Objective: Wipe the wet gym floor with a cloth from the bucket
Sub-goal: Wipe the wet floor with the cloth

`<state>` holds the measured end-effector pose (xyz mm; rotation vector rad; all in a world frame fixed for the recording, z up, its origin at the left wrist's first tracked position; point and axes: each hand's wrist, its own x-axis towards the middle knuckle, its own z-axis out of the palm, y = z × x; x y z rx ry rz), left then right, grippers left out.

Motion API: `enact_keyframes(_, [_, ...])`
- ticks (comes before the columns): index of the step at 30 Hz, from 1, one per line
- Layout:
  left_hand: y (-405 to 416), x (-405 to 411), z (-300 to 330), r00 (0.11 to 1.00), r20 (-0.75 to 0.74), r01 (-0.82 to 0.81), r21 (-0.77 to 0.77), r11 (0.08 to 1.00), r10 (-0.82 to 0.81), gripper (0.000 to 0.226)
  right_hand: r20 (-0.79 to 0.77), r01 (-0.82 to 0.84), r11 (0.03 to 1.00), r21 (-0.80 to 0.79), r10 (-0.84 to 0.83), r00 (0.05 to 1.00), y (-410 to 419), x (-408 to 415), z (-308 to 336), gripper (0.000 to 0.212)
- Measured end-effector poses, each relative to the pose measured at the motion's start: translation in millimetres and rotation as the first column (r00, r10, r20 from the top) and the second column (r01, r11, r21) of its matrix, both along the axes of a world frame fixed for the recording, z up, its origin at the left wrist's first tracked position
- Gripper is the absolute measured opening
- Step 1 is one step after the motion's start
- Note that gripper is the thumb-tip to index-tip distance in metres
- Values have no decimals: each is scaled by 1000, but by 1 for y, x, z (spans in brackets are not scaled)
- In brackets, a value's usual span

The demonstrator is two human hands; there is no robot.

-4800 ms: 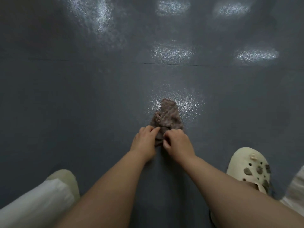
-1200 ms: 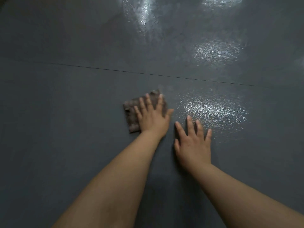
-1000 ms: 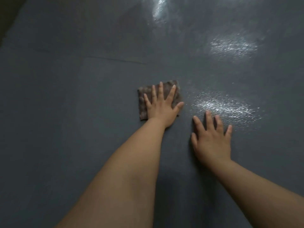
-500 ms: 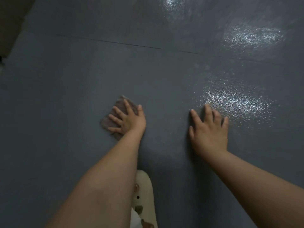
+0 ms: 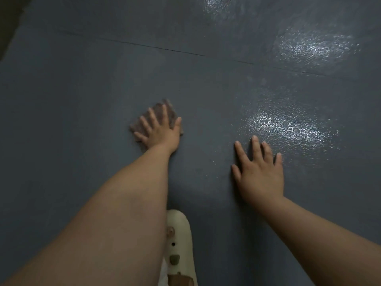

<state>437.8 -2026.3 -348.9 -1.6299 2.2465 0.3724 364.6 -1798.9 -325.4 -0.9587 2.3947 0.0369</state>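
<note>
A small brown cloth [image 5: 159, 108] lies flat on the dark grey gym floor [image 5: 82, 100]. My left hand [image 5: 159, 130] presses down on it with fingers spread, covering most of it; the cloth and fingers are motion-blurred. My right hand [image 5: 258, 172] rests flat on the bare floor to the right, fingers apart, holding nothing. Just beyond its fingertips a wet patch [image 5: 288, 129] glistens. No bucket is in view.
A cream clog with charms [image 5: 179, 244] stands near the bottom edge, between my arms. A thin seam [image 5: 185, 51] crosses the floor beyond the cloth. More wet shine [image 5: 313, 48] lies at the far right. A darker strip [image 5: 10, 23] borders the far left.
Over the last second my left hand swept the cloth left and nearer to me, then slightly right again. My right hand stayed planted on the floor.
</note>
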Motion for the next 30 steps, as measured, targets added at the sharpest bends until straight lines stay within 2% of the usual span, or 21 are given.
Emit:
enact_keyframes(3, [-7, 49, -1, 929, 5, -370, -30, 928, 371, 70, 4, -9, 1000, 4, 9, 1000, 0, -1, 1, 61])
enact_keyframes(6, [7, 85, 1, 731, 8, -681, -39, 731, 682, 78, 25, -18, 1000, 4, 18, 1000, 0, -4, 2, 61])
enact_keyframes(8, [16, 89, 2, 641, -8, -768, -8, 641, 768, 79, 33, -20, 1000, -20, 21, 999, 3, -5, 4, 61])
enact_keyframes(11, [32, 77, 2, 655, -29, -755, 20, 655, 755, 75, 60, -21, 997, -68, 25, 998, 8, -10, 5, 60])
enact_keyframes(14, [68, 47, 4, 819, 16, -574, 2, 819, 574, 73, 68, -31, 993, -115, 39, 997, 18, -13, 6, 57])
enact_keyframes(16, [112, 19, 0, 952, 17, -306, 16, 952, 306, 72, 36, 37, 987, -158, -32, 999, 29, -12, 5, 55])
enact_keyframes(18, [165, -1, 1, 999, -28, 30, -22, 999, -31, 71, 1, 170, 969, -181, -173, 985, 42, -11, 5, 54])
enact_keyframes(19, [191, -6, 1, 978, -35, 207, -11, 978, -208, 72, -12, 239, 954, -178, -245, 969, 48, -11, 5, 53])
enact_keyframes(21, [232, -3, 2, 848, -21, 528, 115, 842, -529, 75, -40, 357, 919, -166, -368, 929, 60, -11, 5, 52])
enact_keyframes(23, [242, 6, 1, 744, -69, 666, 154, 730, -664, 74, -73, 406, 898, -170, -422, 903, 69, -9, 5, 50])
enact_keyframes(26, [214, 6, 4, 617, -72, 786, 98, 611, -783, 68, -87, 387, 904, -182, -407, 909, 78, -1, 4, 52])
enact_keyframes(28, [188, 5, 8, 616, -22, 782, 133, 609, -787, 69, -65, 339, 924, -175, -355, 933, 78, 8, 5, 53])
enact_keyframes(30, [163, 10, 9, 744, 32, 662, 99, 743, -667, 69, -22, 280, 950, -142, -285, 958, 77, 18, 8, 55])
